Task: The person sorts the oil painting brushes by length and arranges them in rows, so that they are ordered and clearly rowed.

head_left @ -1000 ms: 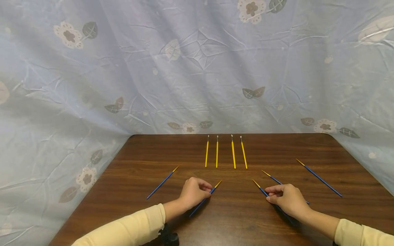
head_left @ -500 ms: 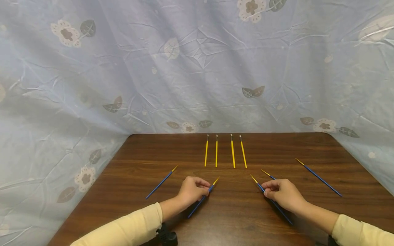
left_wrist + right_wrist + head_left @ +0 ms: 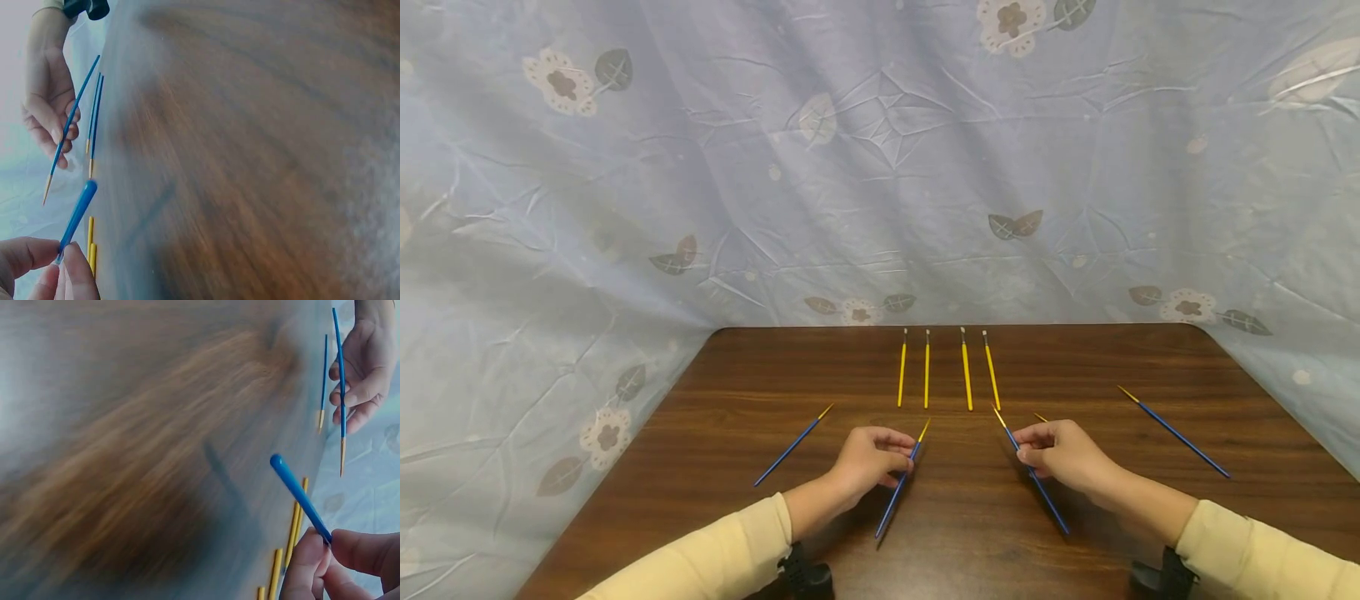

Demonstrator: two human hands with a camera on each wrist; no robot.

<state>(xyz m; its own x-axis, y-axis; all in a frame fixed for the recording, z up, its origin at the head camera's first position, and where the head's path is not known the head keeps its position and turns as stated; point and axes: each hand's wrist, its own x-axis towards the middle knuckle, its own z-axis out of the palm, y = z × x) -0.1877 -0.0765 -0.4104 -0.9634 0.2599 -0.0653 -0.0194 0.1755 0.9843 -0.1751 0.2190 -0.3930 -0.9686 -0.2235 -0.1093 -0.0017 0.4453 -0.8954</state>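
My left hand [image 3: 868, 460] pinches a thin blue paintbrush [image 3: 893, 502] between thumb and fingers, its golden tip pointing away from me. In the left wrist view this paintbrush [image 3: 77, 215] stands above the wood, its shadow falling apart from it. On the other side, my right hand [image 3: 1067, 454] pinches a second blue paintbrush [image 3: 1049, 501], tilted with its tip toward the far middle. The right wrist view shows that brush's rounded handle end [image 3: 278, 461] raised over the table. Behind my right hand, another blue brush is mostly hidden, only its golden tip [image 3: 1042, 417] showing.
Several yellow paintbrushes [image 3: 967, 375] lie in a row at the back of the brown wooden table [image 3: 790, 358]. One blue paintbrush [image 3: 793, 445] lies at the left, another blue paintbrush [image 3: 1180, 433] at the right. A flowered curtain [image 3: 880, 167] hangs behind the table.
Both hands have lifted their blue paintbrushes off the table. The right hand has moved left and away from me with its brush; the left hand's brush has turned steeper.
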